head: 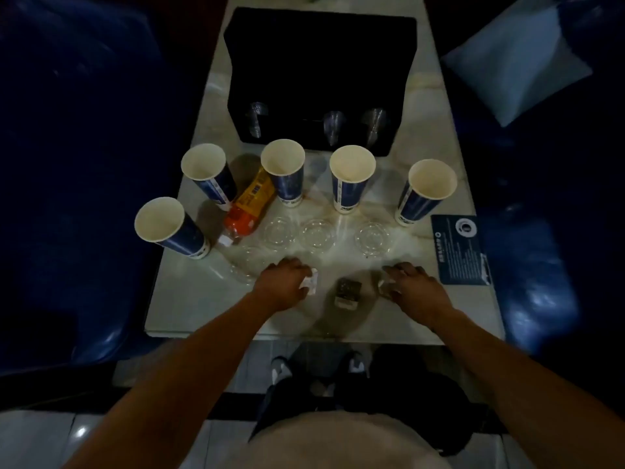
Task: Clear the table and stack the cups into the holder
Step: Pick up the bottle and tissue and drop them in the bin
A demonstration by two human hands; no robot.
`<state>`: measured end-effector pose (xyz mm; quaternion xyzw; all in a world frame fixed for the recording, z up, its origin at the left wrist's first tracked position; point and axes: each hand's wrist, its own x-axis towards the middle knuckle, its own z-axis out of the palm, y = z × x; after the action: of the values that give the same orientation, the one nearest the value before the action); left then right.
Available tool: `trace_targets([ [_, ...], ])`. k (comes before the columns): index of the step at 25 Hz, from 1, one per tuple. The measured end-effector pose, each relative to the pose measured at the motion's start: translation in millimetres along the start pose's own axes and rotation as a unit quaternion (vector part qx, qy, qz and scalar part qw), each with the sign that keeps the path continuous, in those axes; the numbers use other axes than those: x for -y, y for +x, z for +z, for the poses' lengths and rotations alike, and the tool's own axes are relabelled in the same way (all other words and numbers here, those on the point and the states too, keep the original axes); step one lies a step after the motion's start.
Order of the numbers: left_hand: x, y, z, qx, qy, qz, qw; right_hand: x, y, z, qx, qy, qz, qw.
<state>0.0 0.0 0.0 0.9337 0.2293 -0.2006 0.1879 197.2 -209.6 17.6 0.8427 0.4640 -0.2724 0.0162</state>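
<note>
Several tall blue paper cups stand upright on the marble table (189, 299); the nearest one (169, 228) is at the left, the rightmost (426, 191) near the right edge. Several clear plastic cups, such as one (373, 239), sit in front of them. A black cup holder (318, 72) stands at the back with clear cups in its slots. My left hand (284, 280) is closed on a white crumpled paper (310, 282). My right hand (412, 282) is closed on another white scrap (385, 286). Between them lies a small dark packet (347, 292).
An orange plastic bottle (248, 206) lies on its side among the left cups. A dark blue placard (458, 250) sits at the table's right edge. Blue seats flank the table on both sides, with a pale cushion (517, 66) at the right.
</note>
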Motion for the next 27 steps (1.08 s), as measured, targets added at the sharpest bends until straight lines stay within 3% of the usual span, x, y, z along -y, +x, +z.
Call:
trace_targets([
  [5, -15, 11, 11, -0.011, 0.007, -0.020, 1.000, 0, 10, 18, 0.016, -0.023, 0.020, 0.999],
  [14, -22, 5, 30, -0.078, 0.007, -0.080, 0.994, -8, 4, 39, -0.051, 0.001, 0.036, 0.998],
  [21, -32, -2, 37, -0.080, -0.139, -0.189, 0.969, -9, 5, 42, -0.033, 0.111, 0.069, 0.991],
  [27, -35, -21, 45, -0.102, -0.241, -0.213, 0.942, -12, 4, 38, -0.002, 0.149, 0.040, 0.988],
])
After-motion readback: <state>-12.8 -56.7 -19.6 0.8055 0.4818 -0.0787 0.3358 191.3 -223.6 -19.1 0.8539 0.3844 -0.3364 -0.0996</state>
